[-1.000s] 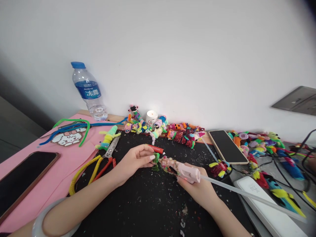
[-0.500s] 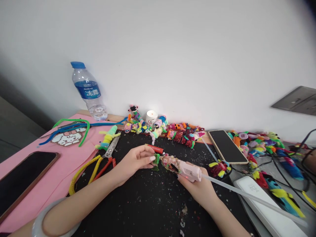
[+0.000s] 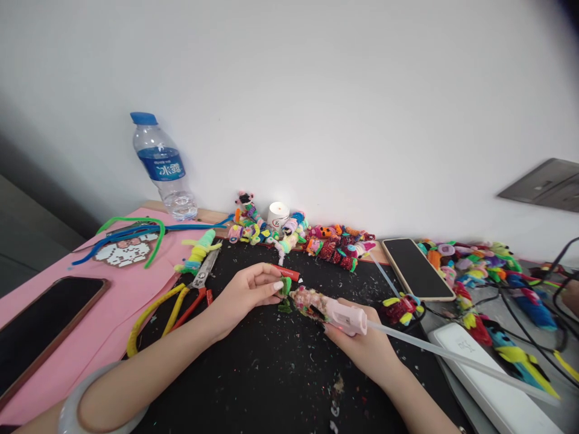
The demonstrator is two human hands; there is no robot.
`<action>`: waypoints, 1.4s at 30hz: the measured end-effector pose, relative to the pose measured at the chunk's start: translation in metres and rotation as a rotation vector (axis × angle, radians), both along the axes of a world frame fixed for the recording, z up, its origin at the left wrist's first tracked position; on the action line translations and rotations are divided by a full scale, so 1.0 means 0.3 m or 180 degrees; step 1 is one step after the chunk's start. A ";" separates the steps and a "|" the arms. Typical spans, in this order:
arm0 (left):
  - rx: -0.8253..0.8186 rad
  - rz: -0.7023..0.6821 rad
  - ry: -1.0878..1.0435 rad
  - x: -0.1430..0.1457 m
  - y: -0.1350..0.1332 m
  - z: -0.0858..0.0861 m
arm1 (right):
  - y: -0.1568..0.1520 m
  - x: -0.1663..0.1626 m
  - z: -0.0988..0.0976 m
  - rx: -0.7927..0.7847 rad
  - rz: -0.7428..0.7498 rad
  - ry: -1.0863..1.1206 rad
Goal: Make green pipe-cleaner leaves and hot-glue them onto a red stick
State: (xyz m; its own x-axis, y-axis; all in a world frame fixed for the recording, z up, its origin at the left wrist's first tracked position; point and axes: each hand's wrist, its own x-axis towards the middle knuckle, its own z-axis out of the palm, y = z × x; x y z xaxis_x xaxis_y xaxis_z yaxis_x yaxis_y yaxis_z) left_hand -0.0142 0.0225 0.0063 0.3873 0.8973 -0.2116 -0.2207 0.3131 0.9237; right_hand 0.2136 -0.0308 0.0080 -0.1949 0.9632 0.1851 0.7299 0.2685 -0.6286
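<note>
Between the thumb and fingers of my left hand [image 3: 253, 290] is a small green fuzzy pipe-cleaner piece [image 3: 286, 288]. My right hand [image 3: 362, 343] is wrapped round a pale pink hot glue gun [image 3: 337, 312] whose front is crusted with coloured bits. A long clear glue stick [image 3: 434, 348] sticks out of its back. The nozzle points left, close beside the green piece; I cannot tell whether they touch. Just behind my left fingertips lies a red lighter-like stick [image 3: 287, 273]. Scissors [image 3: 181, 307] with yellow and red handles lie left of my left hand.
Pipe-cleaner figures [image 3: 332, 250] and a white candle cup [image 3: 278, 214] line the wall. A water bottle [image 3: 163, 166] stands at back left. Phones [image 3: 418, 268] lie on both sides. At right are a white power bank [image 3: 488, 380], cables and more figures. Scraps dot the black mat [image 3: 253, 380].
My left fingers and the green piece have shifted very slightly up, and more of the piece's lower end shows. The glue gun has moved a touch left.
</note>
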 end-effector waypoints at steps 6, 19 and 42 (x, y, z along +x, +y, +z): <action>0.0135 0.0650 -0.0115 -0.010 0.016 -0.005 | 0.013 0.002 0.021 -0.0038 -0.0208 0.0050; 0.0223 0.1130 -0.0215 -0.012 0.016 0.010 | 0.055 0.050 -0.024 0.0348 -0.0649 -0.1247; 0.0329 0.1144 -0.0105 -0.011 0.020 0.007 | 0.091 -0.243 0.024 0.1167 0.0483 -0.1553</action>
State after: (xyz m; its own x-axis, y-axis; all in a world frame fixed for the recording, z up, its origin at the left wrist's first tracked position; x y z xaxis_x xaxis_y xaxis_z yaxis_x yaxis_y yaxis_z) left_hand -0.0175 0.0286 0.0085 0.0489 0.9932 -0.1056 -0.3299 0.1158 0.9369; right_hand 0.1407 -0.0034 0.0151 -0.4699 0.8089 0.3534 0.8463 0.5266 -0.0800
